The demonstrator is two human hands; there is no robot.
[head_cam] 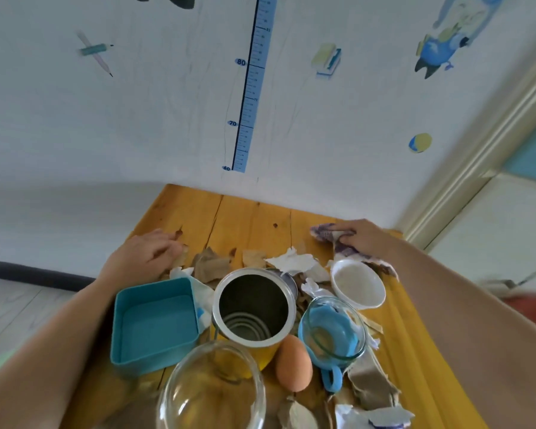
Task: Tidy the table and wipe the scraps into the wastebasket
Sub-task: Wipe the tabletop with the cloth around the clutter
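Observation:
Torn brown and white paper scraps (pixel 217 263) lie scattered over the wooden table (pixel 248 218), among several containers. My left hand (pixel 144 257) lies on the table at the left end of the scraps, fingers loosely bent and touching them. At the far right, my right hand (pixel 361 236) presses down on a purple-and-white cloth (pixel 328 235). More scraps (pixel 372 382) lie near the front right edge. No wastebasket is in view.
A teal square box (pixel 155 326), an open metal can (pixel 254 308), a white bowl (pixel 358 283), a glass (pixel 333 326) over a blue cup, an egg (pixel 294 363) and a clear glass bowl (pixel 211 388) crowd the table. The wall stands right behind it.

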